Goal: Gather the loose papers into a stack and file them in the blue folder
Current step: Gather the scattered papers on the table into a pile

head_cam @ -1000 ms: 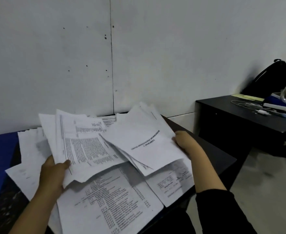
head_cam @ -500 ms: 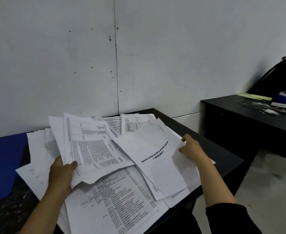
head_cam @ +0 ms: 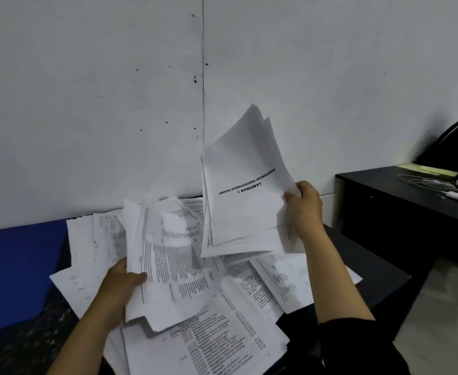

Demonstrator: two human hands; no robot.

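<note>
Loose printed papers [head_cam: 222, 334] lie scattered over a dark table [head_cam: 379, 282]. My right hand [head_cam: 305, 205] grips a sheaf of white sheets [head_cam: 238, 201] by its right edge and holds it up, tilted, above the pile. A bundle of text pages [head_cam: 168, 266] is pinched at its left edge by my left hand [head_cam: 119, 282], with the pages partly raised off the table. The blue folder [head_cam: 16, 272] lies flat at the left end of the table, partly under the papers' left edge.
A grey wall [head_cam: 141, 104] stands right behind the table. To the right is a second black desk [head_cam: 401, 196] with cables, a yellow pad and a dark bag. Pale floor shows between the desks at the lower right.
My right hand has lifted its sheaf from lying flat on the pile to standing up in the air. My left hand has raised its bundle's far edge a little.
</note>
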